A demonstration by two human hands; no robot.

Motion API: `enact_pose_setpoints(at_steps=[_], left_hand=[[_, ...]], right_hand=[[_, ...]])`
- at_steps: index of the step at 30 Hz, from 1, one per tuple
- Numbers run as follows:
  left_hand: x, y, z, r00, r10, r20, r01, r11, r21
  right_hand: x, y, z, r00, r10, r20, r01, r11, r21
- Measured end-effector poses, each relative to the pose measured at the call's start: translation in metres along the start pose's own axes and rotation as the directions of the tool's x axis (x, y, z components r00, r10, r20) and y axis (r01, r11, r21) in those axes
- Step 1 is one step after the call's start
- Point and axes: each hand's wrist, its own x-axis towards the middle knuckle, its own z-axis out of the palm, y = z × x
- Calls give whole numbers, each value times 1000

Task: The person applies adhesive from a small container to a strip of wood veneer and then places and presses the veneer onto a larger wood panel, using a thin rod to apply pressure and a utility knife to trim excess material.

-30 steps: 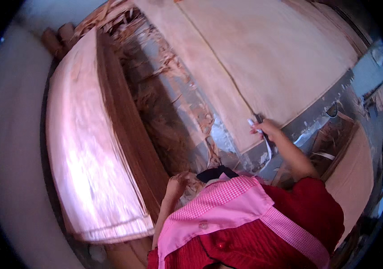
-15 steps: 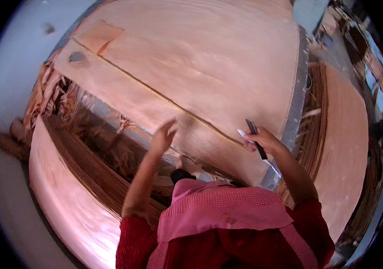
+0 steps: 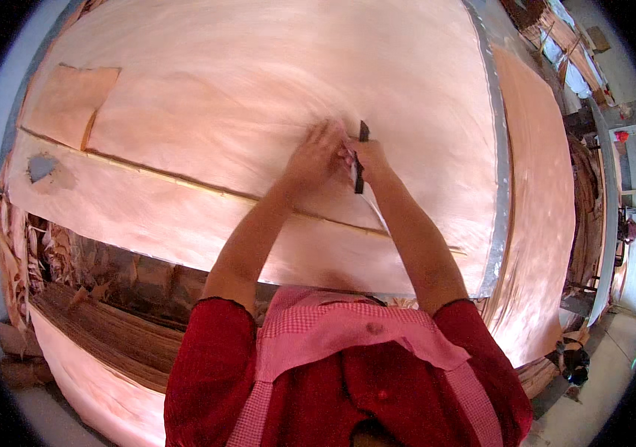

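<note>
A large pale pinkish wood veneer sheet lies spread before me. Over its middle, my left hand has its fingers stretched out close to the sheet and beside my right hand. My right hand is closed around a black bar-shaped tool, whose exact kind I cannot make out. A thin white strip trails from it along my right forearm. Whitish material shows between the two hands, partly hidden by the fingers. A long thin yellowish stick lies across the sheet, passing beneath my forearms.
A smaller veneer piece lies at the far left, near a grey hole or patch. Stacked veneer stands at the near left. Another veneer stack is on the right, past the grey table edge.
Both hands have moved farther onto the sheet and come together; before, they were apart. The view has shifted and turned. My right hand still holds the black tool.
</note>
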Motion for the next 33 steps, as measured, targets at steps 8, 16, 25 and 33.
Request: enact_pose_setpoints(at_steps=[8, 16, 25, 33], left_hand=[[8, 3, 2, 997, -45, -63, 34, 984, -172], [-203, -71, -157, 959, -102, -266, 84, 993, -79], [-434, -260, -361, 715, -617, -328, 668, 741, 63], [-497, -447, -492, 483, -710, -513, 750, 637, -176]], right_hand=[[26, -34, -47, 547, -486, 681, 233, -693, -682], [-78, 14, 127, 919, -146, 367, 372, 636, -677], [-99, 91, 464, 820, 38, 572, 492, 463, -737], [-77, 97, 535, 787, -235, 570, 513, -262, -817]])
